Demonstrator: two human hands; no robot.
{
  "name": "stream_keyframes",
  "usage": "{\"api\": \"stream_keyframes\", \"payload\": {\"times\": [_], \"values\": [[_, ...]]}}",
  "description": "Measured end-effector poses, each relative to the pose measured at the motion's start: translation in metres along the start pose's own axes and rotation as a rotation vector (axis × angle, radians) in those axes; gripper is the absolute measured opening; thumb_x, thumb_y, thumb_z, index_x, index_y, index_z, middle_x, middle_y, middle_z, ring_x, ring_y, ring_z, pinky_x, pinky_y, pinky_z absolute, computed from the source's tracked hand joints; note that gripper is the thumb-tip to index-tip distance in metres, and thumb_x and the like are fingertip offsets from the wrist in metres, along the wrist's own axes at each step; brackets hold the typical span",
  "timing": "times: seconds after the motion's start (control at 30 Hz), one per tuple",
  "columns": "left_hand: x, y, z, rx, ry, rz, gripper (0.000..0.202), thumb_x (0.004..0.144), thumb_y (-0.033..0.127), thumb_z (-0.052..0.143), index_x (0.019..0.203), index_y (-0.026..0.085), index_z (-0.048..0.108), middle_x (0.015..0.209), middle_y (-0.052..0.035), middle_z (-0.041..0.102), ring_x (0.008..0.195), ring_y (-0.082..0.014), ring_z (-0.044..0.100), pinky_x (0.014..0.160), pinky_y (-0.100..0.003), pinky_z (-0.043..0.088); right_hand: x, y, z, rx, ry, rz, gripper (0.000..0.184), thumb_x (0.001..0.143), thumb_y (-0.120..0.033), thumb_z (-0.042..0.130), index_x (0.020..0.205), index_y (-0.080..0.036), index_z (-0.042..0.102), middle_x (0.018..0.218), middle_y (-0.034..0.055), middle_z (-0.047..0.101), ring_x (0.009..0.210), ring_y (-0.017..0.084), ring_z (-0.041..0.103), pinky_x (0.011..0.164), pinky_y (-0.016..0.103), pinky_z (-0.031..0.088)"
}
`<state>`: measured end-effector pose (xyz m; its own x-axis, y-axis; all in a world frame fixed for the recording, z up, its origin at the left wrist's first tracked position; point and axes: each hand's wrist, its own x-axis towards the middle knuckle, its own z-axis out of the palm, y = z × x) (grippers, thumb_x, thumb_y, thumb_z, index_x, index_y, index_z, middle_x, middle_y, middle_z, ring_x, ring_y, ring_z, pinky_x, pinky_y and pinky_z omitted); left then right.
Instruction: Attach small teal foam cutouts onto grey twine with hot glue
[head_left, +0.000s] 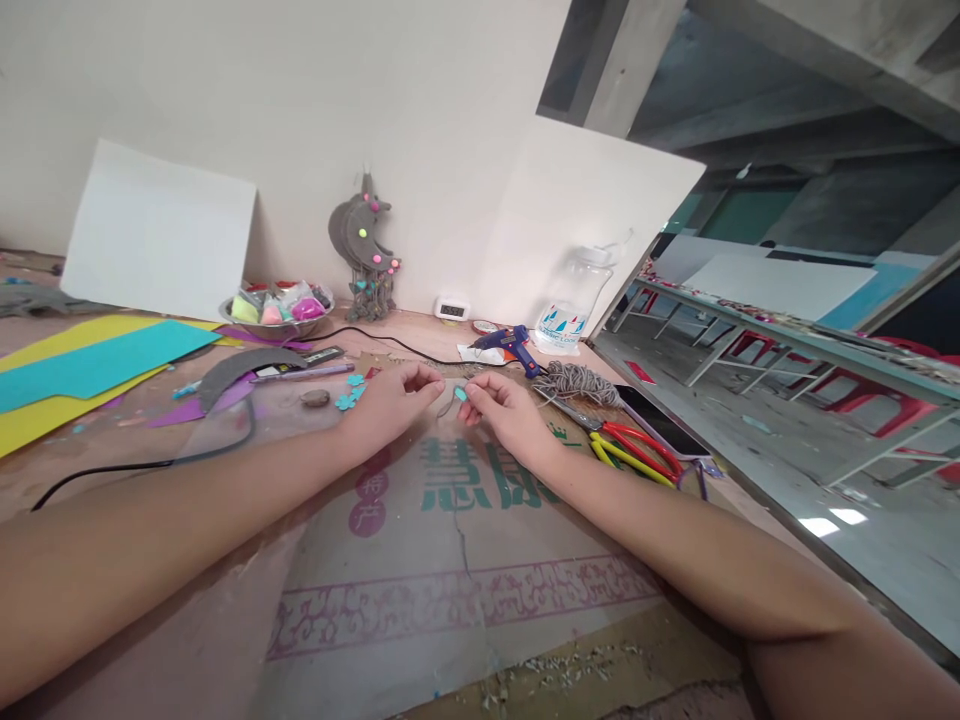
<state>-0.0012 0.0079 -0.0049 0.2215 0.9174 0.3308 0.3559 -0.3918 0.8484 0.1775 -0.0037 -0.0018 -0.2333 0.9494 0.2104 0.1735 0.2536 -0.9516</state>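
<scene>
Between the thumb and fingers of my right hand (504, 408) is a small teal foam piece (460, 394). My left hand (396, 398) is closed in a pinch just across from it. A thin grey string (448, 405) shows in the narrow gap and seems to run to the left fingertips, which partly hide it. Several teal flower cutouts (349, 393) lie beside my left hand. Both hands are above a printed plastic sheet (420, 570) laid over cardboard.
A blue glue gun (514, 345), grey yarn (577, 384), red-handled pliers (641, 440) and a phone (664, 420) lie right. Behind stand a moon ornament (362, 240), a clock (452, 308) and a clear jug (574, 300). Coloured sheets (112, 365) and a clay bowl (276, 325) are left.
</scene>
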Motion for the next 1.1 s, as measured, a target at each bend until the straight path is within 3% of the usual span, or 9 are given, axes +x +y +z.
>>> {"api": "stream_keyframes", "payload": {"times": [0.2, 0.43, 0.67, 0.83, 0.93, 1.1], "values": [[0.000, -0.002, -0.002, 0.034, -0.046, 0.093, 0.020, 0.085, 0.034, 0.043, 0.075, 0.018, 0.052, 0.073, 0.0016, 0.055, 0.070, -0.0131, 0.050, 0.065, -0.025, 0.039, 0.000, 0.001, 0.000, -0.019, -0.012, -0.011, 0.030, 0.078, -0.049, 0.058, 0.080, -0.020, 0.051, 0.063, -0.0013, 0.062, 0.058, 0.012, 0.055, 0.061, 0.027, 0.046], [-0.002, 0.000, -0.004, 0.130, -0.034, 0.034, 0.037, 0.091, 0.036, 0.029, 0.064, 0.019, 0.047, 0.065, 0.0013, 0.053, 0.068, -0.0147, 0.051, 0.065, -0.027, 0.038, -0.001, 0.001, -0.001, -0.011, -0.016, -0.023, 0.029, 0.079, -0.047, 0.058, 0.081, -0.019, 0.052, 0.063, -0.0011, 0.061, 0.057, 0.012, 0.055, 0.061, 0.026, 0.046], [0.001, -0.002, 0.001, 0.038, -0.033, 0.025, 0.023, 0.082, 0.035, 0.050, 0.090, 0.017, 0.061, 0.092, -0.0030, 0.067, 0.087, -0.0176, 0.059, 0.079, -0.027, 0.043, -0.003, -0.005, -0.001, -0.028, 0.010, -0.023, 0.027, 0.079, -0.044, 0.058, 0.078, -0.018, 0.053, 0.062, -0.0008, 0.061, 0.056, 0.011, 0.053, 0.060, 0.025, 0.043], [-0.004, 0.004, -0.001, 0.090, -0.116, 0.058, 0.038, 0.088, 0.043, 0.036, 0.081, 0.018, 0.063, 0.086, -0.0026, 0.069, 0.086, -0.0194, 0.061, 0.077, -0.029, 0.045, -0.002, -0.006, -0.002, -0.066, 0.017, -0.017, 0.028, 0.080, -0.045, 0.057, 0.074, -0.017, 0.055, 0.063, -0.0003, 0.061, 0.057, 0.011, 0.053, 0.060, 0.025, 0.043], [-0.004, 0.004, -0.001, 0.095, -0.108, 0.031, 0.032, 0.086, 0.042, 0.040, 0.079, 0.019, 0.061, 0.081, -0.0016, 0.068, 0.081, -0.0189, 0.060, 0.074, -0.029, 0.046, -0.003, -0.007, -0.001, -0.073, 0.016, -0.014, 0.029, 0.081, -0.045, 0.055, 0.073, -0.017, 0.055, 0.064, 0.0005, 0.062, 0.057, 0.011, 0.053, 0.061, 0.026, 0.043], [-0.001, -0.003, 0.002, 0.000, -0.088, 0.002, 0.021, 0.082, 0.030, 0.045, 0.093, 0.020, 0.060, 0.083, -0.0006, 0.068, 0.082, -0.0174, 0.062, 0.078, -0.030, 0.047, -0.004, -0.009, -0.001, -0.070, 0.021, -0.017, 0.029, 0.081, -0.047, 0.056, 0.075, -0.018, 0.055, 0.065, 0.0004, 0.062, 0.059, 0.012, 0.054, 0.062, 0.027, 0.044]]}}
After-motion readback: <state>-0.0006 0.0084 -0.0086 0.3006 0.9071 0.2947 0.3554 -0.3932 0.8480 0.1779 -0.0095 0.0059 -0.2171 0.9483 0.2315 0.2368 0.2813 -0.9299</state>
